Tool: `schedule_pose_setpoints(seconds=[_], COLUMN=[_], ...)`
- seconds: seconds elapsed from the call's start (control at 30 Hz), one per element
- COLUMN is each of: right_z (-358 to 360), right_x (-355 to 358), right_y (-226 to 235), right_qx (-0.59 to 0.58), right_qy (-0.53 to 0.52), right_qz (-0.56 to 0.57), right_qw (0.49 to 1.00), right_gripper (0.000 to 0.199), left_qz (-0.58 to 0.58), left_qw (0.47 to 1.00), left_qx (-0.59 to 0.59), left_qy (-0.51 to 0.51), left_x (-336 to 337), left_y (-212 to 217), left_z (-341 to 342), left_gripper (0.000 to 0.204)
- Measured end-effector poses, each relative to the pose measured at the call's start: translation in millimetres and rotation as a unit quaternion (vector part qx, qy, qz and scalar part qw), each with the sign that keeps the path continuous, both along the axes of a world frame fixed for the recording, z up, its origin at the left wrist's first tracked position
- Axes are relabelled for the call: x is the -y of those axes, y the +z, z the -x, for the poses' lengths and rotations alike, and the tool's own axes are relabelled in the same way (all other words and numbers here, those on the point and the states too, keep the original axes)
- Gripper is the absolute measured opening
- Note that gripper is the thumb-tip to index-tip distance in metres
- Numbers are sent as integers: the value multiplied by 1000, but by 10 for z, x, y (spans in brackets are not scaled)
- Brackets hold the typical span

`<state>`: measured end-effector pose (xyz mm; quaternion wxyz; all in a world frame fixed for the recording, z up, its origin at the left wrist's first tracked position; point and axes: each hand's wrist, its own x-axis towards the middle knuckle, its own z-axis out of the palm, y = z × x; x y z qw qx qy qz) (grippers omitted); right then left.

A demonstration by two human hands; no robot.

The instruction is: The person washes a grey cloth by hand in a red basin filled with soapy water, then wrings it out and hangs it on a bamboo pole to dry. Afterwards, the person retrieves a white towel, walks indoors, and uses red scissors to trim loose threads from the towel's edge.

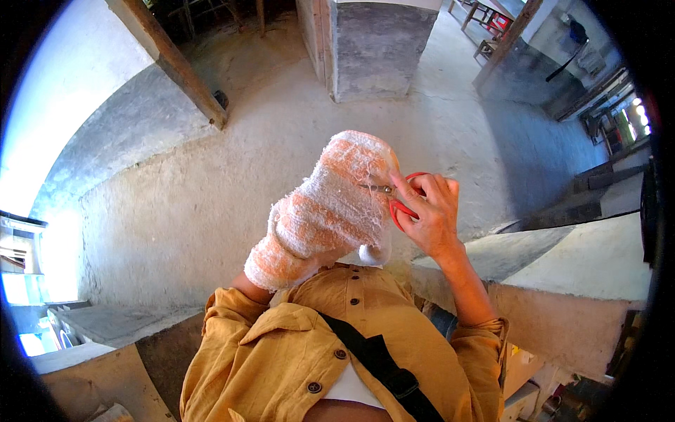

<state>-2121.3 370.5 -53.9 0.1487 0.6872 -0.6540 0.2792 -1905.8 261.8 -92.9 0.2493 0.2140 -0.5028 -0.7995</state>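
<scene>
In our right hand (pixel 430 213) we grip red-handled scissors (pixel 398 210) by the loops, the blades lying leftward against a fuzzy white-and-orange fabric piece (pixel 323 211). That piece sits just left of the hand, sleeved over our left forearm (pixel 252 288); it hides our left hand, so we cannot tell its state. Below the right hand we see our tan shirt (pixel 415 323); beyond it, a grey floor (pixel 281 91).
</scene>
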Motion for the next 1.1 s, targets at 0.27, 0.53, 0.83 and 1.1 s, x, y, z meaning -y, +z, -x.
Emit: schedule_pose_setpoints(seconds=[0.27, 0.53, 0.83, 1.1], right_z=[45, 21, 36, -6], right_x=[-123, -234, -309, -279], right_y=[-28, -22, 37, 68], right_qx=[42, 130, 156, 54], right_qy=[32, 3, 12, -15], right_qz=[-7, -6, -38, -23], right_qw=[999, 992, 987, 998], right_gripper=[54, 47, 47, 49], left_qz=[59, 140, 199, 230], left_qw=[998, 988, 975, 967], left_qx=[18, 44, 63, 61], left_qy=[-26, -53, -80, -89], left_x=[-51, -53, -63, -42], left_y=[3, 0, -20, 5], left_z=[122, 218, 292, 404], left_gripper=[66, 66, 66, 66])
